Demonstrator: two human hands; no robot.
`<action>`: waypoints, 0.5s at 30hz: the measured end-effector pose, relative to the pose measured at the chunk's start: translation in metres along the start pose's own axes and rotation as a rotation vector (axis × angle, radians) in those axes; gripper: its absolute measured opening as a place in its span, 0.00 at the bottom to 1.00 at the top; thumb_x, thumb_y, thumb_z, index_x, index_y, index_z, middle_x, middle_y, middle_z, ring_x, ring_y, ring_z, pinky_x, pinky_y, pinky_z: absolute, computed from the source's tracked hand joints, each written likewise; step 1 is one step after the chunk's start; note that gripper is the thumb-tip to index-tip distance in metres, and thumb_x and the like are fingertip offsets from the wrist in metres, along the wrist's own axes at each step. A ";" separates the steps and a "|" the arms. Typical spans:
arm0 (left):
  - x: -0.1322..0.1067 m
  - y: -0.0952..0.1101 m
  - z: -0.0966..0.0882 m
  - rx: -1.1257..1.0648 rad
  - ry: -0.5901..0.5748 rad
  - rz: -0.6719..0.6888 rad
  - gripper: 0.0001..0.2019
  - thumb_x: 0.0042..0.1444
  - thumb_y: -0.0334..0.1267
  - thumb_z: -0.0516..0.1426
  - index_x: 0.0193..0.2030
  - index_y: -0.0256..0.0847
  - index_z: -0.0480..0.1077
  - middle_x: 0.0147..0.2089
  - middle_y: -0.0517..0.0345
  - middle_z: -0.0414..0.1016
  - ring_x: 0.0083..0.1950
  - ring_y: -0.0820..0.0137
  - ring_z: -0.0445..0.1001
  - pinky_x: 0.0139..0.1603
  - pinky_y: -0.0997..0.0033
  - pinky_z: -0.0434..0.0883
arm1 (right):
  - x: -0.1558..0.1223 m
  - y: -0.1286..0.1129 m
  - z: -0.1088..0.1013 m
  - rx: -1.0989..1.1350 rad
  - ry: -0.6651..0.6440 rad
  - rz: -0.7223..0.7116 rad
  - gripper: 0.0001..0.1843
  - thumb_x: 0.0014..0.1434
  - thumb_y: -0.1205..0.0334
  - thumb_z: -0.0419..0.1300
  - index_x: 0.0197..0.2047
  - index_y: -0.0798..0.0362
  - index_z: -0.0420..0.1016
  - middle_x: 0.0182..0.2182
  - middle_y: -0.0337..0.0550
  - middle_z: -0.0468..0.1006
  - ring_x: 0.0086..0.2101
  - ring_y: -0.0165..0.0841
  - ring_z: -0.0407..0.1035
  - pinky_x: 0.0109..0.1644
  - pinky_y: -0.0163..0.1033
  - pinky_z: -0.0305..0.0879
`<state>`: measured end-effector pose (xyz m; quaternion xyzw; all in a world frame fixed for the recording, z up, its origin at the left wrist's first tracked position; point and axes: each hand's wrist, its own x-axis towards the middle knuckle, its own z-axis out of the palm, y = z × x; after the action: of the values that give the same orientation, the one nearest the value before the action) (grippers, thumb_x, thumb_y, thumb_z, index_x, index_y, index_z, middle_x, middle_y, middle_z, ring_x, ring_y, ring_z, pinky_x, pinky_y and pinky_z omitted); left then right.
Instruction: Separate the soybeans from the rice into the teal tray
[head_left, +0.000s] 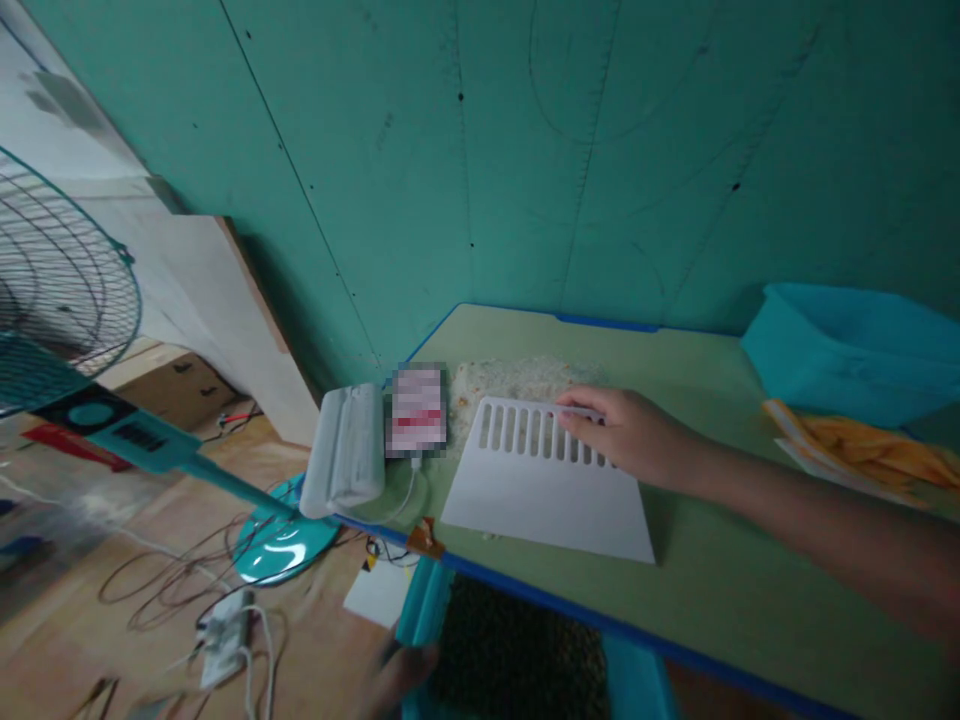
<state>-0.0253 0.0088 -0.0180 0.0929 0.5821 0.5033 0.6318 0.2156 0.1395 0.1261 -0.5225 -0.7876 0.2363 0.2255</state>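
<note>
My right hand [607,420] pinches the slotted edge of a flat white plastic panel [551,515], which is tilted on the green tabletop [750,560]. A row of long slots runs along its far side. Just behind it, pale crumbly grains [517,378] are spread on the table. Below the front edge is a turquoise bin [424,600] with dark granular stuff [517,650] inside. At its near left rim my left hand [397,675] is closed on the bin, slightly blurred, with the thumb over the rim and the other fingers mostly hidden.
A white box-like device [345,450] and a cabled phone-like slab [416,410] with a pixelated face occupy the table's left end. At right are a turquoise tub [847,350] and orange cloth [862,455]. A fan [142,435], cables and a power strip [225,640] stand left.
</note>
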 end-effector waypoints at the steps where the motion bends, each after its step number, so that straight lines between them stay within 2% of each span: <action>1: 0.002 0.000 -0.004 0.025 0.014 -0.010 0.12 0.21 0.37 0.64 0.05 0.46 0.62 0.10 0.65 0.64 0.15 0.70 0.60 0.19 0.67 0.64 | -0.001 -0.002 0.000 0.001 -0.008 0.004 0.13 0.58 0.59 0.49 0.38 0.54 0.72 0.28 0.42 0.76 0.27 0.31 0.68 0.31 0.35 0.58; 3: 0.008 0.003 -0.013 0.113 0.020 -0.021 0.16 0.22 0.40 0.65 0.05 0.48 0.59 0.08 0.64 0.62 0.17 0.66 0.64 0.19 0.65 0.65 | -0.003 -0.006 0.000 -0.006 -0.021 0.003 0.13 0.58 0.60 0.49 0.38 0.54 0.73 0.28 0.41 0.76 0.28 0.32 0.68 0.31 0.35 0.58; 5: 0.017 0.009 -0.021 0.197 -0.030 -0.093 0.19 0.20 0.42 0.66 0.05 0.49 0.56 0.06 0.64 0.57 0.20 0.61 0.67 0.20 0.64 0.66 | -0.003 -0.007 -0.001 -0.005 -0.008 -0.011 0.13 0.58 0.60 0.50 0.39 0.54 0.73 0.30 0.41 0.77 0.30 0.32 0.69 0.32 0.35 0.58; 7: 0.025 0.015 -0.026 0.289 -0.101 -0.237 0.23 0.13 0.37 0.67 0.04 0.50 0.51 0.05 0.63 0.54 0.24 0.55 0.70 0.23 0.62 0.67 | -0.001 -0.005 -0.003 0.004 0.011 -0.025 0.12 0.58 0.60 0.50 0.39 0.53 0.73 0.30 0.40 0.76 0.30 0.31 0.69 0.32 0.34 0.58; 9: 0.028 0.019 -0.028 0.321 -0.094 -0.265 0.23 0.13 0.33 0.67 0.04 0.50 0.52 0.05 0.62 0.55 0.27 0.51 0.71 0.26 0.59 0.67 | 0.003 0.000 -0.005 0.007 0.026 -0.027 0.12 0.58 0.60 0.50 0.38 0.53 0.73 0.28 0.39 0.75 0.28 0.31 0.68 0.30 0.34 0.57; 11: 0.023 0.020 -0.024 0.337 -0.061 -0.236 0.20 0.14 0.33 0.67 0.05 0.48 0.57 0.06 0.62 0.59 0.24 0.54 0.70 0.25 0.59 0.67 | 0.007 0.004 -0.005 -0.002 0.039 -0.022 0.12 0.58 0.59 0.50 0.37 0.53 0.73 0.26 0.38 0.75 0.26 0.30 0.67 0.28 0.34 0.56; 13: 0.010 0.019 -0.016 0.308 -0.019 -0.123 0.15 0.21 0.36 0.67 0.06 0.46 0.62 0.08 0.61 0.64 0.18 0.62 0.67 0.23 0.61 0.67 | 0.010 0.007 -0.005 -0.014 0.045 -0.023 0.11 0.58 0.60 0.50 0.36 0.53 0.73 0.25 0.37 0.74 0.25 0.30 0.66 0.28 0.34 0.55; 15: -0.005 0.018 -0.006 0.272 -0.023 -0.130 0.11 0.26 0.38 0.67 0.10 0.44 0.68 0.12 0.62 0.70 0.18 0.63 0.68 0.23 0.63 0.69 | 0.011 0.007 -0.004 -0.020 0.045 -0.035 0.10 0.57 0.61 0.51 0.35 0.53 0.73 0.24 0.37 0.74 0.24 0.30 0.65 0.27 0.35 0.54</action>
<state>-0.0394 0.0109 -0.0038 0.1452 0.6424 0.3769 0.6513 0.2190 0.1527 0.1261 -0.5160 -0.7937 0.2126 0.2420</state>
